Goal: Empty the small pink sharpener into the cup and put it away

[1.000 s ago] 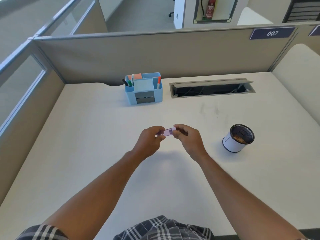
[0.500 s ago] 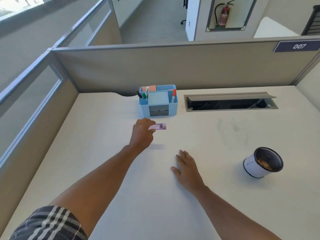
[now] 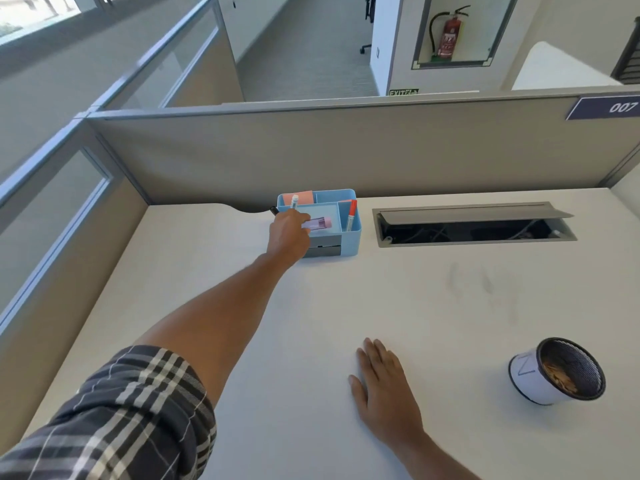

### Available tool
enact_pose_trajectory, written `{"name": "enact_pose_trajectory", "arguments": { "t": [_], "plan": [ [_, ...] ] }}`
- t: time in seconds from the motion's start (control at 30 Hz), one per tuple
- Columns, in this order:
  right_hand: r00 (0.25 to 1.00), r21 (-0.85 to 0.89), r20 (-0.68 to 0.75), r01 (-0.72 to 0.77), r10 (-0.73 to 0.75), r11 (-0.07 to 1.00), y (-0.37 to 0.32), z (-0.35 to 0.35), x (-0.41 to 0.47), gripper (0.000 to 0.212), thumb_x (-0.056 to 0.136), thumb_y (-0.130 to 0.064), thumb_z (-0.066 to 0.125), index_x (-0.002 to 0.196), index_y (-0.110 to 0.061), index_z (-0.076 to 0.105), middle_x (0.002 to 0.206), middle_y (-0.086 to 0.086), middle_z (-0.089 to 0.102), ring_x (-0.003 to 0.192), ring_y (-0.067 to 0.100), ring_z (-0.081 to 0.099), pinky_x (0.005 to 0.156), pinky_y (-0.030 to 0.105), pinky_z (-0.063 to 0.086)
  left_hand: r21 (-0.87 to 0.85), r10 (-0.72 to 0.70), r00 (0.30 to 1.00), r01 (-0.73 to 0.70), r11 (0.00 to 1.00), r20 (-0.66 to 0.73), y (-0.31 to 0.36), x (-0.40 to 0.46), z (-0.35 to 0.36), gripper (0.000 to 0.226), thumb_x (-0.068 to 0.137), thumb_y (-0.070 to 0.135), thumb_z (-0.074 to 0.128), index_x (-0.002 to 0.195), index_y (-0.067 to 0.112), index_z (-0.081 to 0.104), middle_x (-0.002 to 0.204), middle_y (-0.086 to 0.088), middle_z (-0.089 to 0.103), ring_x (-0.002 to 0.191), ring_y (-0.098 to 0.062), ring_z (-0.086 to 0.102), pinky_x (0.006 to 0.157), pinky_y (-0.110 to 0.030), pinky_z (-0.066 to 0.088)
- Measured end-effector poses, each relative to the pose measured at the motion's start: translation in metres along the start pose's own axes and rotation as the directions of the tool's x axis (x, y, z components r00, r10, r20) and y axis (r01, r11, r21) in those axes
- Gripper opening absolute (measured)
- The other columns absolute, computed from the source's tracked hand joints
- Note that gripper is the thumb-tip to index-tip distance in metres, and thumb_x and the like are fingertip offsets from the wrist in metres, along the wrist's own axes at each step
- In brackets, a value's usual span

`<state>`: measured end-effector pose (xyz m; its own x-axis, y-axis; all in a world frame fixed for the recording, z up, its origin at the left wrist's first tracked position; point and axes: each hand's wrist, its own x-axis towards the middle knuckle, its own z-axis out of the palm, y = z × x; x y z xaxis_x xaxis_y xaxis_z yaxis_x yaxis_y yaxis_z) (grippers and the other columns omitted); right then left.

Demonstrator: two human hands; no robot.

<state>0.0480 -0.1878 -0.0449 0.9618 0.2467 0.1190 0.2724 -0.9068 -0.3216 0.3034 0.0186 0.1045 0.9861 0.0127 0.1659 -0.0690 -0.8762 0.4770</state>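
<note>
At the back of the tabletop (image 3: 433, 306), left hand (image 3: 289, 235) reaches out with the arm stretched and pinches the pink sharpener (image 3: 318, 223) by its left end. Fingers closed on it. Sharpener lies roughly level, over the front middle compartment of the blue organizer (image 3: 351, 237); cannot tell if it touches the compartment floor. Organizer sits just in front of the grey partition (image 3: 346, 150). Red marker (image 3: 350, 213) stands tilted in the right compartment, white pen (image 3: 294, 201) stands in the back left one, a black pen tip (image 3: 274, 210) pokes out at the left edge. Pinkish notes (image 3: 304, 197) in the back compartment. Small grey drawers (image 3: 325, 247) on the organizer's front, partly hidden by the hand.

Right hand (image 3: 384, 389) lies flat on the tabletop, palm down, fingers spread a little, holding nothing. Well apart from the organizer.

Cup (image 3: 554, 372) stands near the right side, to the right of the right hand, not touching it. White outside, dark inside, brownish shavings at the bottom. Looks tilted from the wide lens.

Open cable hatch (image 3: 474, 223) in the tabletop just right of the organizer. Plaid sleeve (image 3: 121, 417) on the left arm, lower left. Fire extinguisher (image 3: 450, 36) in a wall niche beyond the partition.
</note>
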Motion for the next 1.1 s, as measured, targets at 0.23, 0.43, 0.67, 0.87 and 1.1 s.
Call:
{"name": "enact_pose_trajectory", "arguments": {
  "t": [0.23, 0.43, 0.67, 0.87, 1.1],
  "plan": [
    [1.000, 0.012, -0.005, -0.013, 0.014, 1.000, 0.001, 0.003, 0.001, 0.054, 0.100, -0.039, 0.045, 0.138, -0.003, 0.060, 0.152, 0.014, 0.053, 0.142, 0.033, 0.044, 0.121, 0.037, 0.015, -0.038, -0.016, 0.997, 0.019, 0.999, 0.081, -0.001, 0.019, 0.017, 0.025, 0.091, 0.001, 0.059, 0.112, 0.006, 0.071, 0.117, -0.018, 0.068, 0.107, -0.037, 0.060, 0.086, -0.044, 0.056],
    [1.000, 0.014, -0.001, -0.015, 0.015, 1.000, 0.001, 0.000, 0.002, 0.053, 0.099, -0.038, 0.047, 0.137, -0.003, 0.061, 0.151, 0.015, 0.054, 0.141, 0.034, 0.047, 0.119, 0.040, 0.020, -0.038, -0.013, 0.991, 0.018, 0.999, 0.133, -0.007, 0.024, 0.022, 0.030, 0.094, 0.007, 0.060, 0.123, 0.008, 0.067, 0.127, -0.014, 0.064, 0.117, -0.033, 0.056, 0.094, -0.042, 0.054],
    [1.000, 0.008, 0.016, -0.016, 0.015, 1.000, 0.000, -0.001, 0.003, 0.053, 0.099, -0.038, 0.047, 0.137, -0.003, 0.061, 0.151, 0.015, 0.053, 0.142, 0.034, 0.046, 0.118, 0.042, 0.023, -0.016, -0.008, 0.990, 0.011, 1.000, 0.143, -0.008, 0.021, 0.020, 0.036, 0.093, 0.006, 0.060, 0.128, 0.008, 0.063, 0.129, -0.015, 0.062, 0.117, -0.034, 0.055, 0.097, -0.042, 0.051],
    [0.999, 0.027, 0.016, -0.043, 0.043, 0.999, -0.002, -0.006, 0.002, 0.060, 0.107, -0.044, 0.030, 0.136, -0.002, 0.062, 0.150, 0.015, 0.055, 0.140, 0.034, 0.048, 0.121, 0.037, 0.015, -0.023, 0.032, 0.995, -0.030, 0.999, 0.094, -0.006, 0.009, 0.013, 0.037, 0.091, 0.005, 0.061, 0.128, 0.007, 0.061, 0.131, -0.017, 0.061, 0.117, -0.036, 0.055, 0.096, -0.040, 0.047],
    [0.998, 0.005, 0.036, -0.059, 0.059, 0.998, -0.004, -0.009, 0.003, 0.055, 0.099, -0.040, 0.044, 0.134, -0.002, 0.064, 0.148, 0.015, 0.057, 0.138, 0.035, 0.051, 0.115, 0.043, 0.027, -0.065, 0.072, 0.997, -0.073, 0.995, -0.028, 0.004, -0.045, 0.016, 0.030, 0.090, 0.003, 0.063, 0.118, 0.012, 0.058, 0.123, -0.011, 0.063, 0.112, -0.031, 0.055, 0.092, -0.040, 0.049]
  ]
}}
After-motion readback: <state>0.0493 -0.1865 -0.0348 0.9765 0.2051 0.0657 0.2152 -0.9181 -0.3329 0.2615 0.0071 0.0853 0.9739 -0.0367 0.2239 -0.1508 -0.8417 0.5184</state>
